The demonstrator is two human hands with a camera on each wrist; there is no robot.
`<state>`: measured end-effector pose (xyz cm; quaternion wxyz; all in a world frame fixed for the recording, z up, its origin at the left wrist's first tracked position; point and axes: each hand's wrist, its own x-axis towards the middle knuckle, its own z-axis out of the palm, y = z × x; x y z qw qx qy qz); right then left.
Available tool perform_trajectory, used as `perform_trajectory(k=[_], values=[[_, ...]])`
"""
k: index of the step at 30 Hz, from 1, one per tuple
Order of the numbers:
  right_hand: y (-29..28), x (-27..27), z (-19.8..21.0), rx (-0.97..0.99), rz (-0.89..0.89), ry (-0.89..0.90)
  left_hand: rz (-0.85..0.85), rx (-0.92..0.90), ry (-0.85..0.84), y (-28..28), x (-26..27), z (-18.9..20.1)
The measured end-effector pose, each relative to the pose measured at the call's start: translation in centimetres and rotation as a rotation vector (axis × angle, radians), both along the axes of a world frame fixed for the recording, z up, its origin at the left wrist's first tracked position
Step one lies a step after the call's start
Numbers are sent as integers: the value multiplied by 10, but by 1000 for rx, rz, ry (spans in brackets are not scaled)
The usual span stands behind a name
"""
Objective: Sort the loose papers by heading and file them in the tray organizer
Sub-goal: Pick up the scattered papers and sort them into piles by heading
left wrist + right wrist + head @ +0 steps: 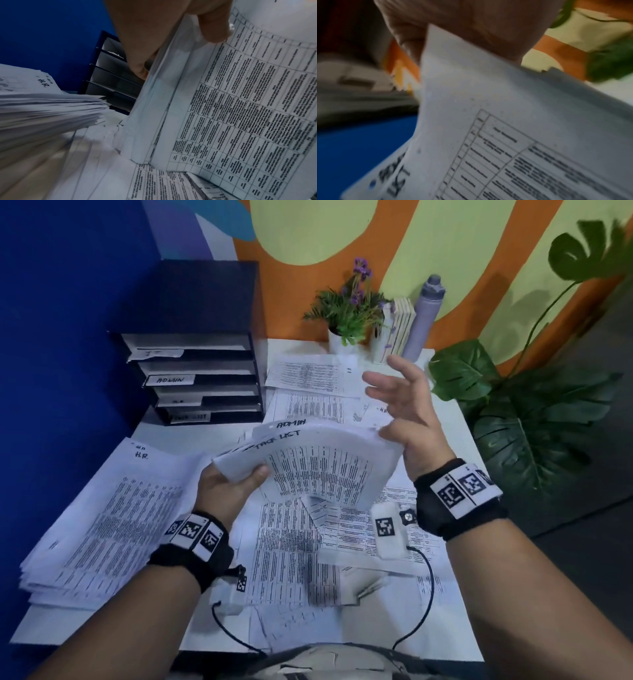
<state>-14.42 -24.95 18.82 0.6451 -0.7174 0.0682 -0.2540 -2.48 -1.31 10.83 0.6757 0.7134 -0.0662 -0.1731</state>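
I hold a curved stack of printed sheets (318,470) above the table. Its top sheet is headed TASK LIST, and one behind it reads ADMIN. My left hand (239,479) grips the stack's near left corner, thumb on top; the left wrist view shows that left hand (171,33) on the stack (240,108). My right hand (394,405) has its fingers spread, with only the thumb touching the stack's right edge. The blurred right wrist view shows the right hand (471,27) against the paper's corner (488,108). The black tray organizer (202,378) stands at the back left, with labelled shelves.
A thick pile headed H.R. (113,515) lies at the left. Loose sheets (291,549) cover the middle and back of the white table. A potted plant (346,313), books (397,330) and a grey bottle (424,316) stand at the back. A large leafy plant (513,412) is on the right.
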Motion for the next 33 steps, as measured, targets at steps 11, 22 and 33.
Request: perform_trajectory(k=[11,22,33], values=[[-3,-19,-78,492,-137,207,111,52,-49,-14,3,-3],[-11,-12,-76,27,-164,377,117,20,86,3,12,-12],[-19,5,21,-311,-133,99,-93,-66,124,17,7,-7]])
